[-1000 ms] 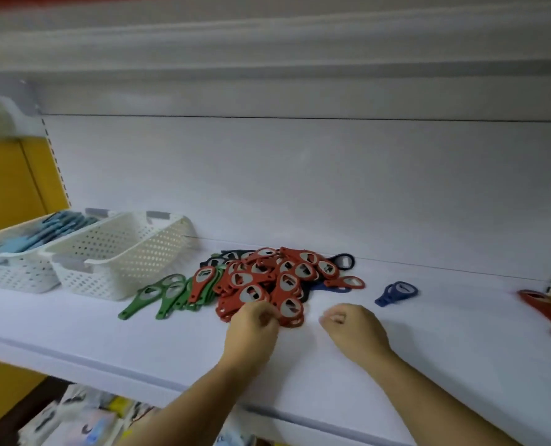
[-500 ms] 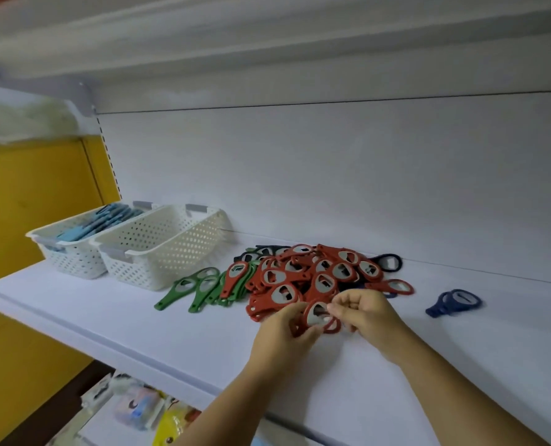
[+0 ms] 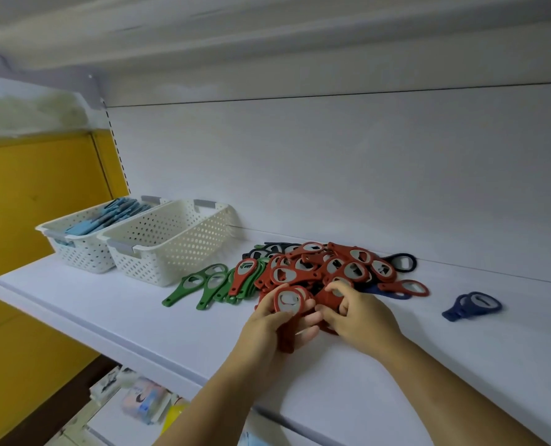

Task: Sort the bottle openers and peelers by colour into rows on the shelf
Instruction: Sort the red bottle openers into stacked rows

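shelf [image 3: 106, 304]: pile [image 3: 341, 268] heaped mid-shelf, greens [image 3: 203, 284] at its left | left hand [image 3: 267, 323]: red stack [image 3: 289, 304] gripped by the heads, at the pile's near edge | right hand [image 3: 364, 320]: fingers curled on a red opener [image 3: 327, 297] | handling judged: light, stiff, smooth; best pinched across the flat head

The red bottle openers [image 3: 351, 272] had matt plastic bodies with dull grey metal set in the heads. Left of them, the green openers [image 3: 188, 286] showed the same matt plastic; farther left, the white baskets [image 3: 177, 252] were perforated, faintly glossy plastic. The shelf [image 3: 106, 304] beneath them was smooth and matt.
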Demonstrator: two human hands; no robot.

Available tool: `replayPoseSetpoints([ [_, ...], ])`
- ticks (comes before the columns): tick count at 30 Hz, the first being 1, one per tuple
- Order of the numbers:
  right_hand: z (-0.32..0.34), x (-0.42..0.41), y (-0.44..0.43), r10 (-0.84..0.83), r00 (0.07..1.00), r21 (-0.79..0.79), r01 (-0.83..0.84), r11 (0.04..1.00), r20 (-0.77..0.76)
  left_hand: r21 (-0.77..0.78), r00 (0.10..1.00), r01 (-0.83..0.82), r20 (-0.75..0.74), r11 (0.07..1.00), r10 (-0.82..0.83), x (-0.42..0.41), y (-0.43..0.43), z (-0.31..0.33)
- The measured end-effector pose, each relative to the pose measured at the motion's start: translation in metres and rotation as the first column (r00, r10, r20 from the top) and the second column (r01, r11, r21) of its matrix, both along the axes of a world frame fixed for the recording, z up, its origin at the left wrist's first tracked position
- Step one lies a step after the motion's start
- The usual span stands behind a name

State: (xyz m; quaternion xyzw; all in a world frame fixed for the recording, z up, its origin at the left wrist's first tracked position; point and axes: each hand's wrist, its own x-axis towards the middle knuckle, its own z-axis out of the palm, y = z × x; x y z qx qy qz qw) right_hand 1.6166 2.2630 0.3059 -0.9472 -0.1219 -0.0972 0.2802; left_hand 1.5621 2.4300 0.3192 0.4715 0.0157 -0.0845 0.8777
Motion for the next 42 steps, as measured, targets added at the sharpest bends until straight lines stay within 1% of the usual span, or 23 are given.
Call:
replayPoseSetpoints([
  [1, 0.000, -0.001, 0.001, -0.009, 1.000, -0.017, 0.009, 1.000, 0.013, -0.064, 0.999, 0.023, -0.030, 0.998, -0.025, 0.001, 0.000, 0.000],
  [2, 0.000, -0.002, 0.001, -0.020, 1.000, -0.035, 0.020, 0.999, 0.020, -0.087, 0.998, 0.050, -0.043, 0.995, -0.053, 0.001, 0.000, -0.001],
  [4, 0.003, -0.003, 0.002, -0.052, 0.998, -0.031, 0.053, 0.998, 0.019, -0.041, 0.994, 0.101, -0.037, 0.994, -0.103, 0.003, -0.002, -0.001],
  [6, 0.003, -0.001, 0.002, -0.088, 0.996, 0.028, 0.088, 0.996, 0.002, -0.008, 0.993, 0.109, -0.042, 0.994, -0.109, 0.005, -0.002, 0.000],
  [9, 0.004, 0.000, -0.002, -0.146, 0.989, 0.112, 0.145, 0.983, 0.002, -0.057, 0.993, 0.094, -0.073, 0.994, -0.098, 0.005, -0.001, -0.001],
  [12, 0.008, 0.001, -0.008, -0.207, 0.977, 0.197, 0.194, 0.961, 0.050, -0.102, 0.992, 0.091, -0.084, 0.991, -0.099, 0.006, 0.001, -0.003],
  [14, 0.012, 0.001, -0.009, -0.231, 0.973, 0.298, 0.215, 0.930, 0.020, -0.119, 0.992, 0.078, -0.091, 0.990, -0.089, 0.007, 0.001, -0.004],
  [17, 0.016, -0.003, -0.006, -0.172, 0.980, 0.498, 0.200, 0.844, -0.102, -0.134, 0.992, 0.056, -0.106, 0.989, -0.070, 0.008, 0.001, -0.004],
  [21, 0.023, -0.019, 0.002, -0.059, 0.995, 0.641, 0.093, 0.762, -0.074, -0.148, 0.993, 0.028, -0.113, 0.989, -0.045, 0.009, 0.001, -0.005],
  [23, 0.024, -0.030, 0.008, 0.094, 0.992, 0.681, -0.013, 0.732, -0.082, -0.129, 0.996, 0.040, -0.071, 0.991, -0.050, 0.008, 0.001, -0.005],
  [24, 0.024, -0.035, 0.012, 0.181, 0.980, 0.670, -0.076, 0.739, -0.088, -0.108, 0.997, 0.058, -0.041, 0.992, -0.063, 0.007, 0.002, -0.005],
  [26, 0.020, -0.043, 0.019, 0.315, 0.944, 0.585, -0.200, 0.786, -0.100, -0.065, 0.996, 0.086, -0.024, 0.994, -0.088, 0.005, 0.002, -0.003],
  [28, 0.019, -0.043, 0.020, 0.344, 0.934, 0.521, -0.246, 0.817, -0.100, -0.047, 0.995, 0.081, -0.054, 0.996, -0.083, 0.005, 0.003, -0.004],
  [29, 0.018, -0.039, 0.018, 0.310, 0.947, 0.536, -0.220, 0.815, -0.082, -0.055, 0.994, 0.075, -0.075, 0.996, -0.079, 0.006, 0.004, -0.004],
  [30, 0.018, -0.034, 0.013, 0.229, 0.972, 0.553, -0.162, 0.817, -0.053, -0.074, 0.992, 0.071, -0.095, 0.995, -0.078, 0.007, 0.004, -0.005],
  [31, 0.016, -0.026, 0.007, 0.104, 0.995, 0.538, -0.084, 0.839, -0.007, -0.090, 0.991, 0.076, -0.107, 0.993, -0.085, 0.007, 0.003, -0.005],
  [32, 0.015, -0.019, 0.000, -0.026, 0.999, 0.477, 0.005, 0.879, 0.037, -0.089, 0.989, 0.088, -0.109, 0.992, -0.098, 0.007, 0.003, -0.005],
  [33, 0.012, -0.012, -0.008, -0.128, 0.990, 0.379, 0.096, 0.920, 0.060, -0.072, 0.989, 0.107, -0.099, 0.992, -0.114, 0.006, 0.003, -0.004],
  [35, 0.004, -0.001, -0.020, -0.252, 0.968, 0.150, 0.249, 0.957, 0.000, -0.003, 0.988, 0.146, -0.050, 0.989, -0.146, 0.004, 0.003, -0.002],
  [37, -0.005, 0.005, -0.022, -0.285, 0.958, -0.042, 0.283, 0.958, -0.041, 0.081, 0.988, 0.153, -0.012, 0.985, -0.153, 0.001, 0.002, 0.000],
  [38, -0.007, 0.007, -0.020, -0.292, 0.956, -0.086, 0.288, 0.954, -0.030, 0.113, 0.989, 0.145, -0.006, 0.983, -0.145, 0.001, 0.002, 0.000],
  [40, -0.007, 0.009, -0.016, -0.315, 0.949, -0.098, 0.312, 0.945, -0.014, 0.147, 0.991, 0.133, -0.016, 0.980, -0.132, 0.000, 0.002, 0.000],
  [42, -0.005, 0.009, -0.015, -0.333, 0.942, -0.050, 0.331, 0.942, -0.031, 0.137, 0.987, 0.160, -0.026, 0.978, -0.158, 0.001, 0.005, -0.001],
])
